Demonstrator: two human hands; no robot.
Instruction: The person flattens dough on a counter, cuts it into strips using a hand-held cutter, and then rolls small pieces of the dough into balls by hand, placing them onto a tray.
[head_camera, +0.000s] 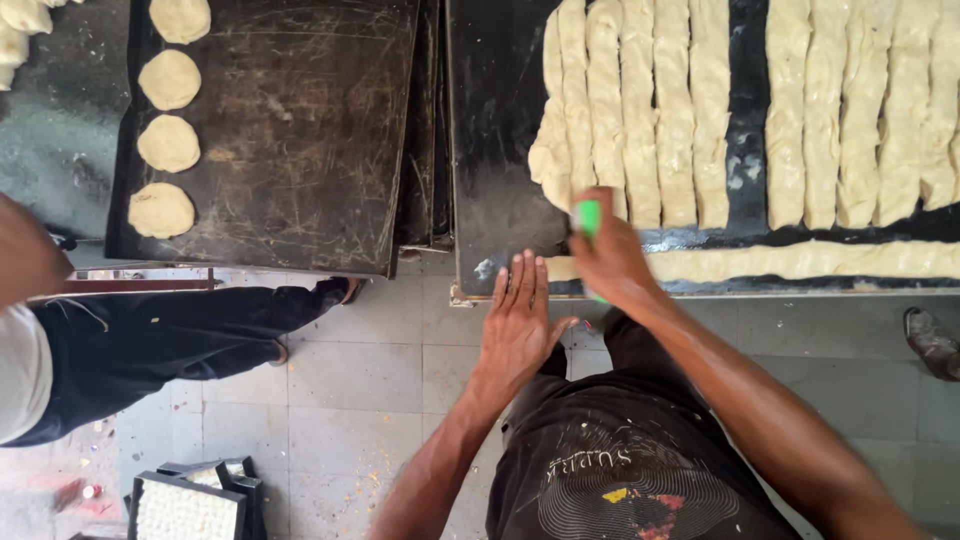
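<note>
Left hand (515, 325) hovers flat, fingers together, at the tray (500, 150) edge; right hand (610, 260) has its fingers clamped on a green scraper (588, 216), touching the long dough strips (640, 110). Risky, I'd say: a slip could nick a neighbouring strip.

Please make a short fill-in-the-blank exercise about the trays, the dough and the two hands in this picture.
1. The right hand holds a small ____ tool.
2. The left tray carries ____ round dough discs.
3. The left hand is open and holds ____.
4. The right tray carries long dough ____.

Missing words: green; four; nothing; strips
</note>
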